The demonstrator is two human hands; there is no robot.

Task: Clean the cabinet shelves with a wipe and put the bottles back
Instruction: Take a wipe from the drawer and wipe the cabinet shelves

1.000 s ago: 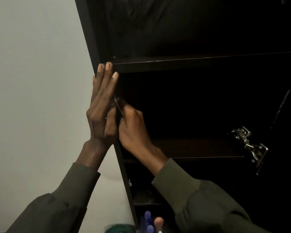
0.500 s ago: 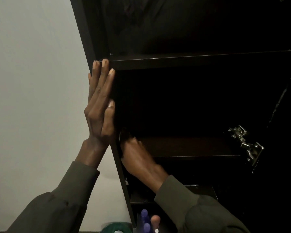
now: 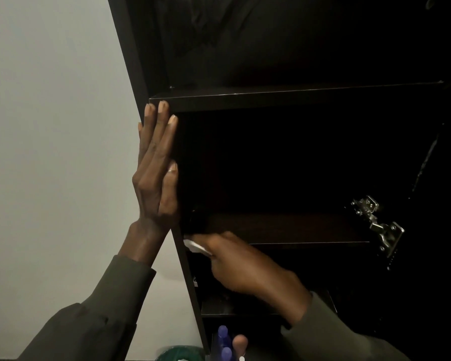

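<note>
No text, label or number can be read anywhere (the cabinet interior is dark).

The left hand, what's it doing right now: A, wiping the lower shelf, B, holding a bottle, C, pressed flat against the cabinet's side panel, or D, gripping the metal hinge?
C: the left hand lies open and flat, fingers extended, against the cabinet side panel, while the right hand holds the white wipe at the lower shelf.

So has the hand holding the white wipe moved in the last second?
Yes. The right hand with the wipe has slid down the cabinet's left side panel, from beside the left hand to the lower shelf's front edge.
</note>
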